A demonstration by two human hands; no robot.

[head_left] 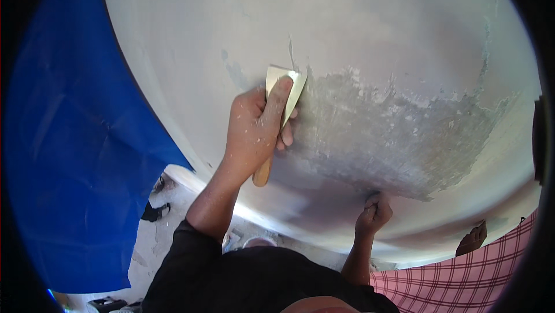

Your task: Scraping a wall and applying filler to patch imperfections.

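My left hand (pixel 254 128) is closed on a putty knife (pixel 282 73) with a pale blade and a wooden handle, held against or just over a large curved off-white surface (pixel 376 18). Right of the blade a rough, mottled grey patch (pixel 399 134) spreads across that surface, with flaky edges and pale specks. Near the patch's lower edge my right hand (pixel 374 212) is curled closed at the surface; whether it holds anything is hidden. White flecks dot the skin of my left hand.
A blue sheet (pixel 81 151) hangs along the left side, and pink checked cloth (pixel 451 284) lies at lower right. Below the curved rim I see a pale grey floor (pixel 153 258) with dark objects (pixel 156 212) and a round container (pixel 260 242).
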